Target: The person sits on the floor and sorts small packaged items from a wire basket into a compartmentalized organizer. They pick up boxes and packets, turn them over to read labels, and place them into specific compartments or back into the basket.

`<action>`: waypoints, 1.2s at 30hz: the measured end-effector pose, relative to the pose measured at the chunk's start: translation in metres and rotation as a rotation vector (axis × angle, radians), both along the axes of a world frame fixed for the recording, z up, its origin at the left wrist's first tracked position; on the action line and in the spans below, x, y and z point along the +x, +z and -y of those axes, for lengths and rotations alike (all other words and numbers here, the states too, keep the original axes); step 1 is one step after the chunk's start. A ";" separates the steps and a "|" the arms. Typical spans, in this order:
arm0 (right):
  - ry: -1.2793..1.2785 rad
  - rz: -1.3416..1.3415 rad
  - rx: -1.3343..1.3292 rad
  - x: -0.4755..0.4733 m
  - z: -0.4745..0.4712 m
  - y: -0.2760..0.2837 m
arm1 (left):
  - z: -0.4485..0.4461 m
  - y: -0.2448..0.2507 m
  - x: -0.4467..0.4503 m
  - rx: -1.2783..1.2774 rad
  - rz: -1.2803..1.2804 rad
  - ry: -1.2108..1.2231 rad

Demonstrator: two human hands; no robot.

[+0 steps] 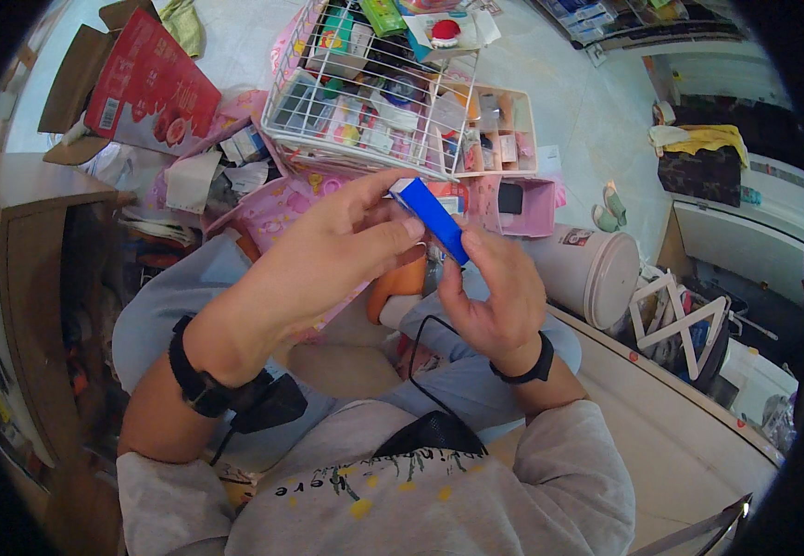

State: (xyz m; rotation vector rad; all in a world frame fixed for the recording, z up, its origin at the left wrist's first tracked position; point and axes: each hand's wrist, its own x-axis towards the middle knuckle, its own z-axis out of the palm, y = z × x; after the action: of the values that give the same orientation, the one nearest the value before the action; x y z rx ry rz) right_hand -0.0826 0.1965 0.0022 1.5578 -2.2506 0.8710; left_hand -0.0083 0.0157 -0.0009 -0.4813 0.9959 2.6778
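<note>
A small blue and white cardboard box (pixel 435 221) is held up between both hands, tilted, over the gap between the crossed legs. My left hand (pixel 346 240) grips its upper left end, with the thumb on the near side and the fingers partly hidden behind it. The fingertips and thumb of my right hand (pixel 496 285) pinch its lower right end. Just beyond the box stands a white wire basket (pixel 367 156) with packets and boxes in it. An orange object (pixel 402 281), partly hidden, lies below the hands.
A divided tray (pixel 530 132) and a pink bin (pixel 544 208) stand beyond the right hand. To the right lies a lidded white bucket (pixel 593 274). A red carton (pixel 155 90) is at the upper left, above a wooden cabinet (pixel 41 182). A black cable (pixel 414 354) runs over the lap.
</note>
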 end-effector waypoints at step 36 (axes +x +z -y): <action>-0.026 0.654 -0.258 -0.006 -0.011 0.002 | 0.010 0.001 0.001 -0.181 0.073 -0.078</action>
State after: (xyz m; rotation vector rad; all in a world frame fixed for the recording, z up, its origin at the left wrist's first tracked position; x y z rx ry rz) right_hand -0.0887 0.2076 0.0045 1.2385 -2.4058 1.7884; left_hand -0.0073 0.0056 0.0001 -0.5594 1.2150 2.4955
